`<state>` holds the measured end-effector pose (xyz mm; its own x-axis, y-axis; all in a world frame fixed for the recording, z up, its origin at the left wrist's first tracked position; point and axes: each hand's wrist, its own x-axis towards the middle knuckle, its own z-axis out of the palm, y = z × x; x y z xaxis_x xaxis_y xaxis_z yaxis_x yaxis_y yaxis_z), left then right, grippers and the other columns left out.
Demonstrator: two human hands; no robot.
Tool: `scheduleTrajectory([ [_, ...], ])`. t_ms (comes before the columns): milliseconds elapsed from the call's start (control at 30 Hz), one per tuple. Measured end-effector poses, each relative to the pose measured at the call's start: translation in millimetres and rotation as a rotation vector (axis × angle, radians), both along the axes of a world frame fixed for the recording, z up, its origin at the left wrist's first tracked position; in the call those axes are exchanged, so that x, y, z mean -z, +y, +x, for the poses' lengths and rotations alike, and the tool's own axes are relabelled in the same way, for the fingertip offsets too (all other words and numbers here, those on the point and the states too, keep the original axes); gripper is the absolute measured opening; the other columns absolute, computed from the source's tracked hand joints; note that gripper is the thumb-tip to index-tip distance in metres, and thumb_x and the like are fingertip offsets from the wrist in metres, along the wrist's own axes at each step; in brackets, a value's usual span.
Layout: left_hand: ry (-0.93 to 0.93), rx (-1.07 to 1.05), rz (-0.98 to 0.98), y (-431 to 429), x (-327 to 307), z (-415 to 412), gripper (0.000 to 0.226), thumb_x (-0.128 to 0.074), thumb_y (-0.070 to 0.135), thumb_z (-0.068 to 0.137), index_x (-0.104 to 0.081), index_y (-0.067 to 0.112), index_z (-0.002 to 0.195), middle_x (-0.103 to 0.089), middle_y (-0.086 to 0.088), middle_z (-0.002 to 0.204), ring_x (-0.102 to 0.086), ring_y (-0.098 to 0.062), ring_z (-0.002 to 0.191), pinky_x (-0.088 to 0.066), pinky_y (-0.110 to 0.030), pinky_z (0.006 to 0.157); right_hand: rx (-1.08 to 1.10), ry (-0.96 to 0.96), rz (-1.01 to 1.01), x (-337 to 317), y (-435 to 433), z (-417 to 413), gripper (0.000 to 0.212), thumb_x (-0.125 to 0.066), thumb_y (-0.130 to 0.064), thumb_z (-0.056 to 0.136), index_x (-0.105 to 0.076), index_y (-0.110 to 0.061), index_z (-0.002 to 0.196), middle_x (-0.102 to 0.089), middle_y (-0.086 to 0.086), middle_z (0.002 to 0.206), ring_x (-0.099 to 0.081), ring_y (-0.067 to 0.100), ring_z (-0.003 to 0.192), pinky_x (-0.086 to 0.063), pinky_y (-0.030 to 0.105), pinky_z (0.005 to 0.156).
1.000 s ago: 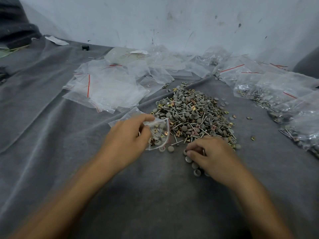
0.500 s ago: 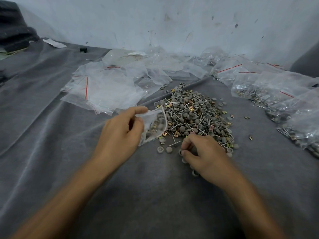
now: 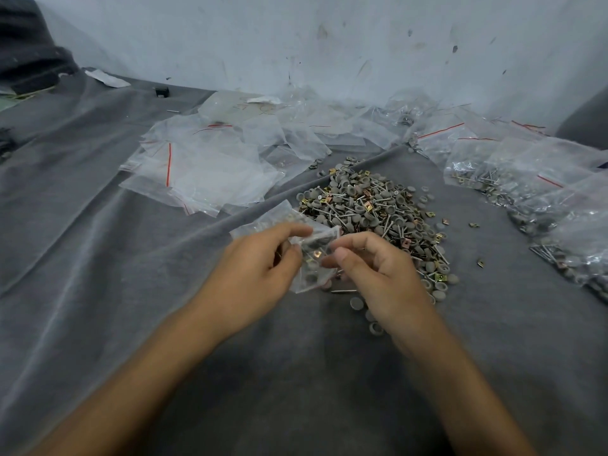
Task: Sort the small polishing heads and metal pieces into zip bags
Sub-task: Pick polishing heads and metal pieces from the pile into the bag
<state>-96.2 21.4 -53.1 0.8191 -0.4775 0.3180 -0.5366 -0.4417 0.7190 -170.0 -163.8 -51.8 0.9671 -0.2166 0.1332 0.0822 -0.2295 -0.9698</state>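
Small packing workshop: grey cloth [image 3: 98,258], stained wall [image 3: 329,37], zip bags [image 3: 210,172].

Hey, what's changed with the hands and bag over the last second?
The right hand lifted off the cloth at the near edge of the pile and moved left to the edge of the small zip bag. The left hand kept gripping the bag. The pile stayed put.

The left hand [image 3: 253,274] and right hand [image 3: 381,278] are bare. The left forearm [image 3: 148,373] and right forearm [image 3: 460,390] are slim and uncovered to the frame's lower edge. The right thumbnail [image 3: 342,255] is short and rounded.
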Motion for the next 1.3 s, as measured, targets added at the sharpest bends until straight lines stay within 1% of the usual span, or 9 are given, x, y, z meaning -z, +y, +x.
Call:
scheduleTrajectory([
  [133, 0.012, -0.028, -0.029, 2.9, -0.3, 1.9, 0.033, -0.046, 0.038, 0.096, -0.063, 0.040, 0.124, -0.067, 0.005, 0.074, -0.065, -0.011, 0.075, -0.054, -0.040, 0.078, 0.058, -0.015, -0.194, -1.3, -19.8, -2.3, 0.014, -0.065, -0.018, 0.098, -0.070, -0.030, 0.096, -0.076, -0.007, 0.087, -0.071, 0.008, 0.078, -0.056, 0.023, 0.065],
  [267, 0.002, -0.046, -0.040, 4.5, -1.9, 3.5, 0.034, -0.046, 0.039, 0.095, -0.064, 0.040, 0.124, -0.067, 0.005, 0.073, -0.064, -0.011, 0.075, -0.054, -0.041, 0.078, -0.039, 0.182, -0.615, 3.7, -39.2, -12.9, 0.013, -0.072, -0.030, 0.092, -0.070, -0.037, 0.082, -0.070, -0.019, 0.072, -0.066, 0.001, 0.059, -0.047, 0.018, 0.051],
  [467, 0.012, -0.025, -0.030, 2.8, 0.5, 2.1, 0.032, -0.049, 0.035, 0.098, -0.061, 0.040, 0.127, -0.066, 0.007, 0.075, -0.064, -0.009, 0.074, -0.054, -0.041, 0.076, -0.030, 0.277, -0.799, 5.8, -44.7, -13.9, 0.013, -0.080, -0.046, 0.081, -0.070, -0.038, 0.076, -0.067, -0.020, 0.072, -0.062, -0.001, 0.068, -0.047, 0.028, 0.062],
  [633, -0.011, -0.021, -0.014, 0.7, 2.0, 3.3, 0.030, -0.051, 0.032, 0.099, -0.061, 0.040, 0.126, -0.065, 0.010, 0.074, -0.062, -0.008, 0.072, -0.053, -0.037, 0.072, -0.119, 0.254, -0.643, 5.5, -41.9, -14.8, 0.013, -0.080, -0.036, 0.084, -0.068, -0.034, 0.080, -0.070, -0.014, 0.073, -0.067, 0.002, 0.062, -0.046, 0.017, 0.054],
  [833, 0.001, 0.002, 0.040, -1.7, 1.8, 1.4, 0.026, -0.055, 0.025, 0.102, -0.064, 0.035, 0.124, -0.064, 0.011, 0.071, -0.061, -0.005, 0.068, -0.044, -0.026, 0.064, -0.028, 0.103, -0.299, -0.9, -25.2, -13.9, 0.013, -0.079, -0.028, 0.086, -0.067, -0.033, 0.084, -0.069, -0.002, 0.076, -0.063, 0.014, 0.057, -0.047, 0.022, 0.045],
  [933, 0.018, 0.011, 0.051, -1.6, 1.6, 0.6, 0.026, -0.054, 0.027, 0.101, -0.065, 0.035, 0.124, -0.065, 0.007, 0.069, -0.061, -0.007, 0.066, -0.050, -0.033, 0.066, -0.017, 0.049, -0.303, -0.5, -14.0, -10.3, 0.014, -0.081, -0.025, 0.085, -0.067, -0.029, 0.084, -0.069, -0.003, 0.078, -0.058, 0.003, 0.056, -0.047, 0.019, 0.050],
  [1100, 0.012, 0.013, 0.047, -1.0, 2.2, 0.9, 0.025, -0.055, 0.028, 0.101, -0.065, 0.035, 0.123, -0.066, 0.008, 0.071, -0.062, -0.007, 0.068, -0.053, -0.039, 0.070, -0.044, 0.053, -0.262, 0.4, -6.0, -5.5, 0.015, -0.074, -0.019, 0.091, -0.067, -0.030, 0.098, -0.076, -0.009, 0.091, -0.071, 0.007, 0.082, -0.053, 0.020, 0.070],
  [1200, 0.011, 0.007, 0.036, 0.1, 2.4, 2.1, 0.026, -0.055, 0.027, 0.101, -0.064, 0.035, 0.124, -0.066, 0.011, 0.072, -0.062, -0.004, 0.068, -0.050, -0.030, 0.067, -0.037, 0.043, -0.226, -2.2, -15.1, -7.1, 0.015, -0.070, -0.020, 0.094, -0.067, -0.034, 0.098, -0.076, -0.014, 0.091, -0.070, 0.004, 0.078, -0.050, 0.012, 0.057],
  [1300, 0.013, 0.009, 0.026, 0.7, 0.7, 1.3, 0.027, -0.055, 0.023, 0.102, -0.064, 0.035, 0.124, -0.062, 0.013, 0.071, -0.060, -0.004, 0.067, -0.042, -0.017, 0.061, -0.074, 0.144, -0.367, -2.3, -35.5, -12.0, 0.015, -0.071, -0.023, 0.094, -0.068, -0.038, 0.090, -0.071, -0.012, 0.083, -0.067, 0.005, 0.066, -0.049, 0.018, 0.049],
])
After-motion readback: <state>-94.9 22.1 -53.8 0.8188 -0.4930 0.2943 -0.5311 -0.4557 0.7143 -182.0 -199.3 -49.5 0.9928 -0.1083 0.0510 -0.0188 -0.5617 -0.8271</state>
